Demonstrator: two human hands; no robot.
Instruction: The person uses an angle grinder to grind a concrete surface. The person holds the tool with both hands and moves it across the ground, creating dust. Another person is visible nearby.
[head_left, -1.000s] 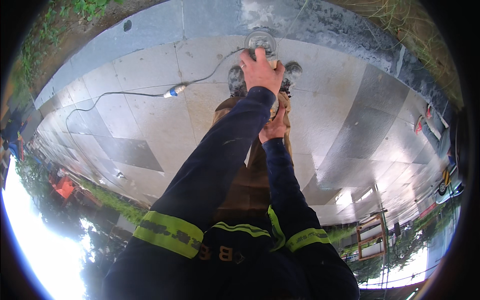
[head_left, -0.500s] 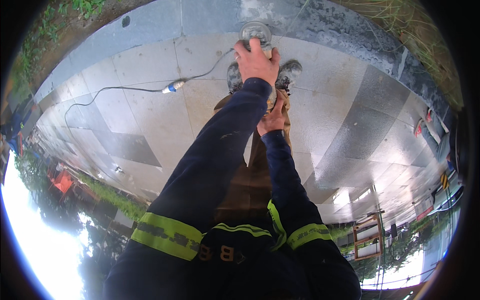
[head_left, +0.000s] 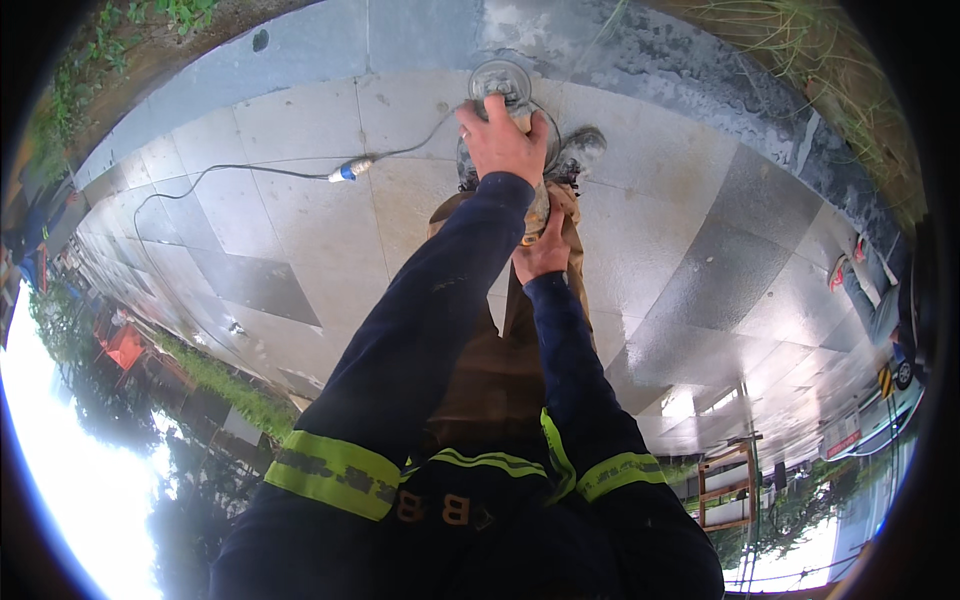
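Observation:
A dusty angle grinder [head_left: 515, 85] with a round disc is held by both my hands, low over the pavement between my feet. Across its front end, just behind the disc, lies my left hand [head_left: 503, 145], fingers bent around the housing. My right hand [head_left: 545, 250] grips the rear of the body, nearer to me; its palm side is hidden. The disc is close to the seam between pale tiles and the grey stone border [head_left: 420, 45]; whether it touches is unclear. A dark power cord [head_left: 410, 148] runs left to a blue and white plug connector [head_left: 350, 170].
Pale paving tiles [head_left: 300, 215] with darker grey patches stretch around me, glossy to the right. My dirty shoe [head_left: 582, 150] stands right of the grinder. Plants [head_left: 105, 50] and dry grass [head_left: 800, 40] edge the border. At far right is another person's leg [head_left: 855, 290].
The grinder and both hands have shifted slightly toward me and a little left, drawing the disc back from the grey border. Both hands keep their hold.

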